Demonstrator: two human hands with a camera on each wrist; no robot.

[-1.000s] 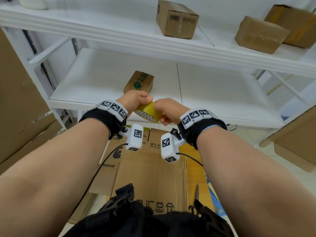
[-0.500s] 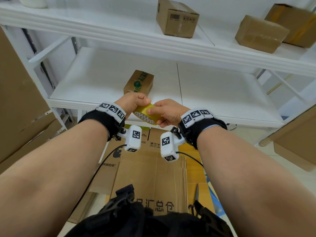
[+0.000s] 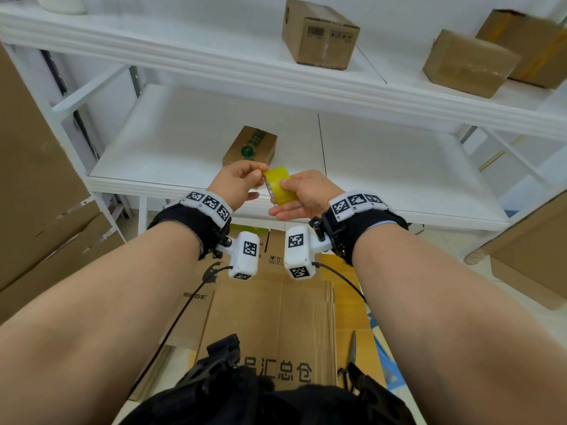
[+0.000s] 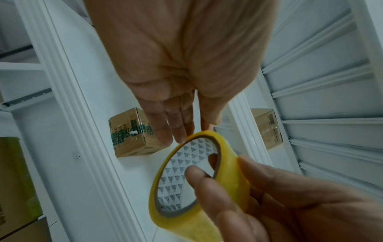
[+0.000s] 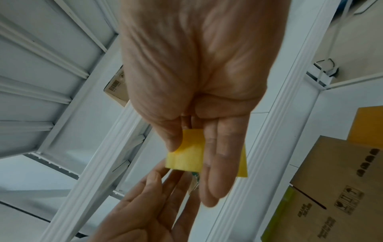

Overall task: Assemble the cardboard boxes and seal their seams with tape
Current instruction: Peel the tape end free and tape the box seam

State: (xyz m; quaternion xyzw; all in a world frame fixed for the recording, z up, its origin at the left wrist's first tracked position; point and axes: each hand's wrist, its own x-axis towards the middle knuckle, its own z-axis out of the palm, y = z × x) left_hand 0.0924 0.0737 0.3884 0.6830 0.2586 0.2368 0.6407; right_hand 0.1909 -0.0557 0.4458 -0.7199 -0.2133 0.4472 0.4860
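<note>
A yellow tape roll (image 3: 277,185) with a patterned white core (image 4: 186,172) is held up in front of the middle shelf. My right hand (image 3: 302,194) grips it, thumb on the outer band and a finger through the core. My left hand (image 3: 245,182) reaches in from the left with nearly straight fingers (image 4: 178,131), whose tips touch the roll's rim. No loose tape end shows. Flattened cardboard boxes (image 3: 270,317) lie on the floor below my wrists. A small assembled box with green print (image 3: 250,147) sits on the middle shelf just behind my hands.
A white shelf unit (image 3: 399,167) stands ahead, with three closed boxes (image 3: 319,33) on its upper shelf. Large cardboard sheets lean at the left (image 3: 30,194), and a box (image 3: 534,256) is at the right. Scissors (image 3: 352,348) lie on the floor cardboard.
My left hand has let go of its full grip on the roll and now only touches the rim. My right hand has turned the roll on edge and lifted it slightly.
</note>
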